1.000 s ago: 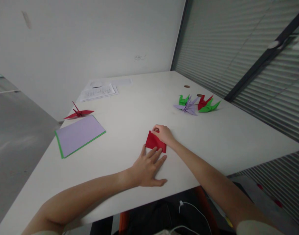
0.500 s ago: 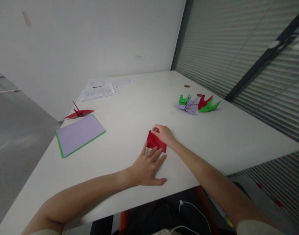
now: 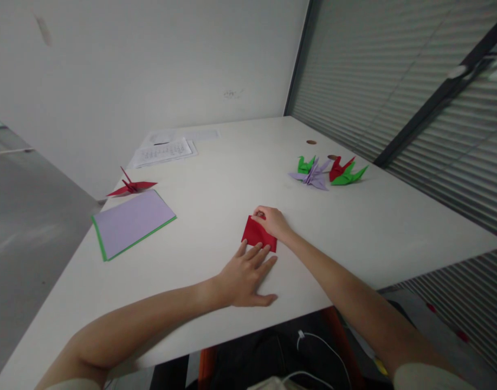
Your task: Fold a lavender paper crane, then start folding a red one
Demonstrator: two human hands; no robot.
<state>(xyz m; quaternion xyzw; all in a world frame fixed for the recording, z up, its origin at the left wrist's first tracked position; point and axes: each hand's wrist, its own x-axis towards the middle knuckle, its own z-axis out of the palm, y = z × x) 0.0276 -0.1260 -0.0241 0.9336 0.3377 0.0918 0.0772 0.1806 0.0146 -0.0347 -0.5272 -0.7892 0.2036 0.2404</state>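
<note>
left hand (image 3: pixel 243 277) flat on bench (image 3: pixel 215 195), fingers (image 3: pixel 259 252) spread, tips pinning near edge of folded red paper (image 3: pixel 256 235) | right hand (image 3: pixel 273 221) curled, pressing paper's far-right corner; whether it pinches it, can't tell | paper mid-bench, near | far right: paper cranes (image 3: pixel 327 171) | left: lilac sheets (image 3: pixel 131 222), red crane (image 3: pixel 130 187)

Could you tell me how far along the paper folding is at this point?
Done: folded cranes sit on the table, a red crane far left and a cluster of cranes far right. In hand: the left hand pins the folded red sheet while the right hand presses its far corner. Left: it looks only early-folded; a paper stack lies unfolded.
</note>
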